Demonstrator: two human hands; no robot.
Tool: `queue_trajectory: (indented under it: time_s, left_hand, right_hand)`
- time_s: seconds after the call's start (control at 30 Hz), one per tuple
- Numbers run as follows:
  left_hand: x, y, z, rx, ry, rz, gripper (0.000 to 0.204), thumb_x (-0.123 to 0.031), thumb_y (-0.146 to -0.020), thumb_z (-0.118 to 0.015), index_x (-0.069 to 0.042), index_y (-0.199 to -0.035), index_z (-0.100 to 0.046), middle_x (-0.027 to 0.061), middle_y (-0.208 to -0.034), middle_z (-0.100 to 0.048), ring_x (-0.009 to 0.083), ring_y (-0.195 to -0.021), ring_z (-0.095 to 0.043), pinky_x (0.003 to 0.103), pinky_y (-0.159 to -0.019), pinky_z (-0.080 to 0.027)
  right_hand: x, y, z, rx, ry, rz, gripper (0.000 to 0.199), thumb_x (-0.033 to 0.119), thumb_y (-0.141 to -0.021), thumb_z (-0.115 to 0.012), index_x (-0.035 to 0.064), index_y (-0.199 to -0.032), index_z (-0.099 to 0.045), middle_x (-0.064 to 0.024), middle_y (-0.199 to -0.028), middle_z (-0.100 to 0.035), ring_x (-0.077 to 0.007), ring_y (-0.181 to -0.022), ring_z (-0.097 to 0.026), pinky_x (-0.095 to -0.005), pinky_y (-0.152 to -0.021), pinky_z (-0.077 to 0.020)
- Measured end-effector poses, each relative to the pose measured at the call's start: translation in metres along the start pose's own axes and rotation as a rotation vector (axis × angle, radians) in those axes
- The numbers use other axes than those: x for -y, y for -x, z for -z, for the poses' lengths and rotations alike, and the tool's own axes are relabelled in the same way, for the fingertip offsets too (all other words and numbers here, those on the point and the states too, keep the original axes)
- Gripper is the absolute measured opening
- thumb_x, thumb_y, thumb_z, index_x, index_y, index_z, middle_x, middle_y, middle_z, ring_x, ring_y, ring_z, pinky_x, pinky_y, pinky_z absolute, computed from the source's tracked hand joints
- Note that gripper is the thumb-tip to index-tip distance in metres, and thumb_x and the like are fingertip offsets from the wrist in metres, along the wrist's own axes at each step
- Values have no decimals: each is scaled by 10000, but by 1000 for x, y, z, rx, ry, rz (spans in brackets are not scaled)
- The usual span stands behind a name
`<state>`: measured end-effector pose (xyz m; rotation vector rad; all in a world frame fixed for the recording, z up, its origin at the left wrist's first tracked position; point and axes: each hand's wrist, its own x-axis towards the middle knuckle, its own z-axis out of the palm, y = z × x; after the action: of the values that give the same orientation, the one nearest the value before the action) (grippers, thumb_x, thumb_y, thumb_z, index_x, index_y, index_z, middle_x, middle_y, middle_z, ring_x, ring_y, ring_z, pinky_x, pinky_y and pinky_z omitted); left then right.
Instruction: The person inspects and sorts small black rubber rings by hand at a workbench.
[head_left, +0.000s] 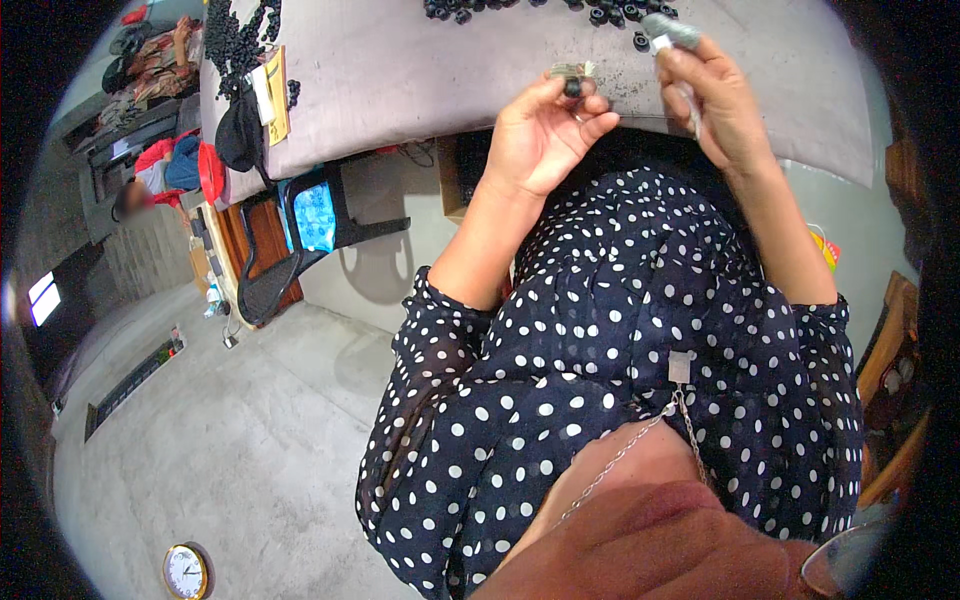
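Note:
My left hand [540, 135] is raised over the near edge of the cloth-covered table, palm turned up. Its thumb and fingertips pinch a small black round part [572, 88]. A pale, stringy bit [588, 69] shows at those fingertips; what it is I cannot tell. To the right, my right hand [722, 105] grips a slim grey-and-white object [672, 32]. Its grey end points up and left, and a white strip hangs below the fingers. The exact kind is unclear. The two hands are apart.
Many black round parts [610, 14] lie along the table's far side, with a larger heap [238, 55] at the left. Dark crumbs [630, 88] dot the grey tablecloth [390, 75]. A black chair [270, 285] stands left, and another person [165, 170] sits farther off.

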<state>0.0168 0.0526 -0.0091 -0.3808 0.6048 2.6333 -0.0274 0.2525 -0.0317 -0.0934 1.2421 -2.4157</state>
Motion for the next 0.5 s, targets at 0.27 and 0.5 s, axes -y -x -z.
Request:
queue_trajectory:
  time_s: [0.27,0.5]
  left_hand:
    - [-18,-54,-18,-147,-961,-186,247,-252,-810,-642,-19,-889,-627,83,-758,-612,269,-682,-610,357,-563,-463]
    - [-9,-83,-37,85,-2087,-773,222,-251,-755,-677,-54,-856,-652,98,-763,-608,285,-694,-603,372,-614,-475]
  right_hand:
    - [10,-6,5,-168,-70,166,122,150,-893,-552,51,-963,-557,-15,-786,-558,-50,-533,-469,-171,-392,-349]
    - [8,-3,2,-215,-79,134,122,151,-891,-556,48,-957,-552,-17,-781,-561,-50,-527,-478,-165,-400,-361]
